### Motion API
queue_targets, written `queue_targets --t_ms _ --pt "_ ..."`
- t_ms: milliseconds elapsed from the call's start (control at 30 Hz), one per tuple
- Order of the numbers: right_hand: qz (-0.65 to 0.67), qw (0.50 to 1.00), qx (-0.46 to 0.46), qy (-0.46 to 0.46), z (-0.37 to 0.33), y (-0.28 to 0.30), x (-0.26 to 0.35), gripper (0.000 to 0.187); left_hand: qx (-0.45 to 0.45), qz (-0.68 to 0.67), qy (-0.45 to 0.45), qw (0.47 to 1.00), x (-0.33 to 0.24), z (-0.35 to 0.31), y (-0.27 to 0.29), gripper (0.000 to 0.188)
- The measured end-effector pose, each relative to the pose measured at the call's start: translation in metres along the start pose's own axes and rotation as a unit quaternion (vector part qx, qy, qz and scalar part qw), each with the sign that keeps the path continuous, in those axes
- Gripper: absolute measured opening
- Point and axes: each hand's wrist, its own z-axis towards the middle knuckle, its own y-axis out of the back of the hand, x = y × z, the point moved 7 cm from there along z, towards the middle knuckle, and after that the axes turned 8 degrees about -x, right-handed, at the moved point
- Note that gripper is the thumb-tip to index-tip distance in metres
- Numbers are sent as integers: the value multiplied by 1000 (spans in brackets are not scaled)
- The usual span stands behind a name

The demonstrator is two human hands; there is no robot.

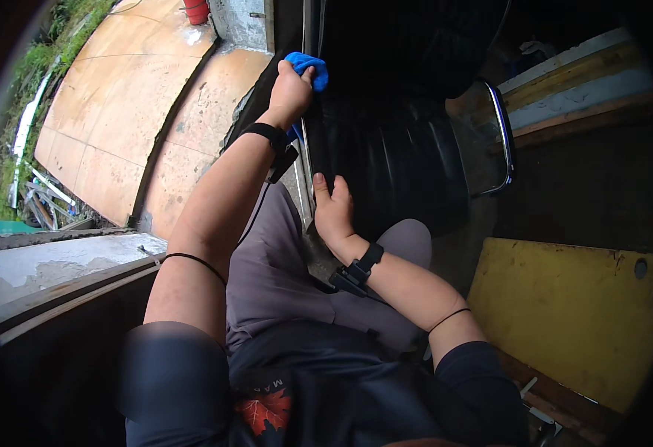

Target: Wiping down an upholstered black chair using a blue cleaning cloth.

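Observation:
My left hand is closed on a bunched blue cloth. It presses the cloth against the upper part of a long, narrow dark panel or frame, seen nearly edge-on, whose kind I cannot make out. Lower down the same piece, my right hand grips its edge, thumb to the left and fingers to the right. Part of the right hand's grip is hidden. Just beyond the panel, to the right, stands a black padded chair with a shiny seat and a curved chrome armrest.
Beyond an opening at the left lies pale tiled paving, with a red bucket-like object at its far end and greenery along its side. A peeling white sill runs at my left. A worn yellow board is at the lower right.

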Motion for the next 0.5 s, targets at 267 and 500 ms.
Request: queue_targets --t_ms 267,500 --pt "102 989 -2 104 10 32 -11 39 -102 153 -315 931 -53 -82 -3 38" --pt "33 993 76 86 81 39 57 50 -74 67 -308 946 -58 -145 11 23"
